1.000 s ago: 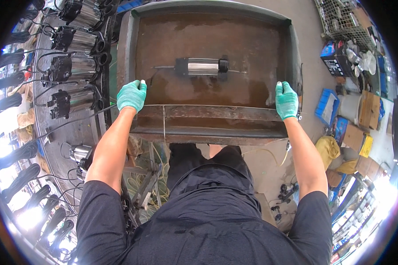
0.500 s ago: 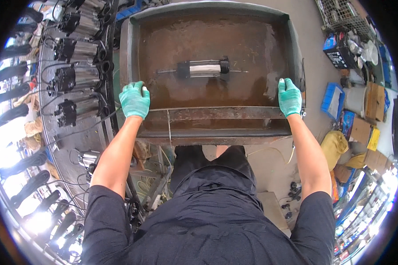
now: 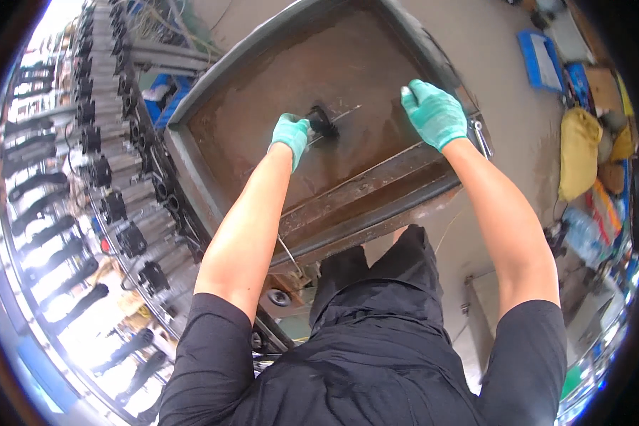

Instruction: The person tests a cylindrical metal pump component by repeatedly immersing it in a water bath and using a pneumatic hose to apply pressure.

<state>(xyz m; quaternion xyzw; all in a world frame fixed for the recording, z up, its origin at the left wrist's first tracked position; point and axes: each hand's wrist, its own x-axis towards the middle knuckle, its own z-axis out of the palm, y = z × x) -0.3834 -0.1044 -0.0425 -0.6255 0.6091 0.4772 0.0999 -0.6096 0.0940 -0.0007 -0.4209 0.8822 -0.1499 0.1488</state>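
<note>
While the left hand [image 3: 291,135] is closing its fingers on the dark part [image 3: 322,121] lying mid-tray [image 3: 192,145], the right hand [image 3: 434,112] is resting loosely curled, holding nothing, on the tray floor. The pick-up step seems to be under way; lifting next calls for a firm pinch.

On the floor to your right sit a flat blue box [image 3: 542,59], a brown cardboard carton [image 3: 603,86] beyond it, and a bulging yellow sack [image 3: 579,153] nearer you.
</note>
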